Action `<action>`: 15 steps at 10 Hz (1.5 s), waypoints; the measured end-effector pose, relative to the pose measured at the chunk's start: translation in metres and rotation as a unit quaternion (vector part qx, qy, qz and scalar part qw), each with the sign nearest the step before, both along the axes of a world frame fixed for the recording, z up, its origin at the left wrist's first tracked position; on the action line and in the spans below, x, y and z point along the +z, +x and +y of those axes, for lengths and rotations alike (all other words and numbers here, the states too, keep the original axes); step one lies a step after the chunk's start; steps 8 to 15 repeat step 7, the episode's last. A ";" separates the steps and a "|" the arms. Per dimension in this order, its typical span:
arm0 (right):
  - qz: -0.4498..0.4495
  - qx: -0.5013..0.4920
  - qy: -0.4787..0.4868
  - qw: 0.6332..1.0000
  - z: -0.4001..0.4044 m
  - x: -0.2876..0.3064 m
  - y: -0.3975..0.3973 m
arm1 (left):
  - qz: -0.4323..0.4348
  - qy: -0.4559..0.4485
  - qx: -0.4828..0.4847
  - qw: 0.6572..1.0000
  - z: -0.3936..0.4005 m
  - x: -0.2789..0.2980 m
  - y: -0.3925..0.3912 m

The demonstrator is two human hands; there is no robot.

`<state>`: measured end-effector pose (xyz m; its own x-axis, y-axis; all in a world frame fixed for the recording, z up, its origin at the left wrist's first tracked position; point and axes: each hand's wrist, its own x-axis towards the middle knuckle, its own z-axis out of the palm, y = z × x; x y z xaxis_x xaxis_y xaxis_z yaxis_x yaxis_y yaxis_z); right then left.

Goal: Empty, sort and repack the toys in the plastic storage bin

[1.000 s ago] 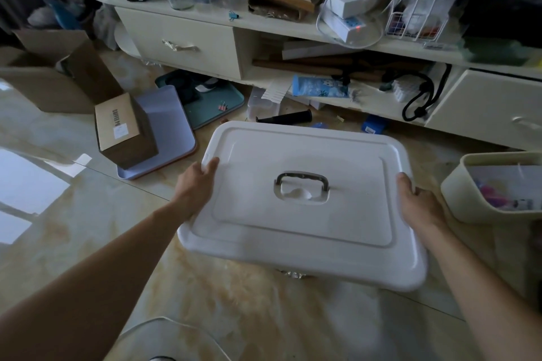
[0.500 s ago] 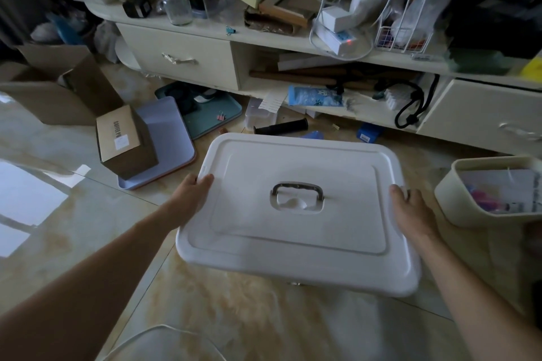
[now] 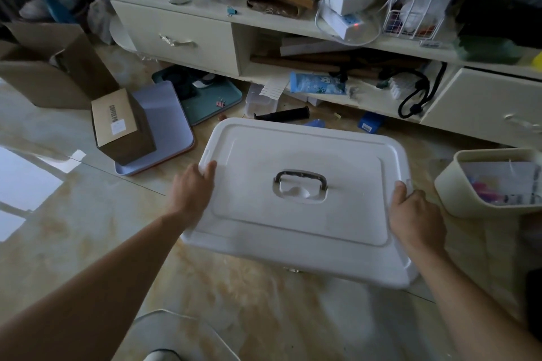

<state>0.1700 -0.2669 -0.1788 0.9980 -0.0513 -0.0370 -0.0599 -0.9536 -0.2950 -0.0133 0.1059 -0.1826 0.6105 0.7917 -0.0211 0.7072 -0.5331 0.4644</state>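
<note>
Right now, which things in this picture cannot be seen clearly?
- Head view: the white bin contents, hidden by its lid.
- Fingertips of the left hand and right hand, curled under the lid's edges.
- Items in the cream tub: blurred, cut off at the right edge.

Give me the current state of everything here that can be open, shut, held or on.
White plastic storage bin: lid on, closed.
Grey lid handle: folded flat, untouched.
Left hand: grips bin's left edge.
Right hand: grips bin's right edge.
Cream cabinet drawer: shut.
Brown cardboard box: open.
White power strip: red light on.
</note>
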 end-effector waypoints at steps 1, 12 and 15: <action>-0.009 -0.003 -0.015 1.000 0.001 0.002 -0.003 | 0.013 0.026 0.008 1.000 -0.004 0.004 -0.001; -0.084 0.082 0.043 0.992 0.031 0.135 -0.008 | -0.080 0.175 -0.159 0.968 -0.051 0.155 0.035; -0.084 0.082 0.043 0.992 0.031 0.135 -0.008 | -0.080 0.175 -0.159 0.968 -0.051 0.155 0.035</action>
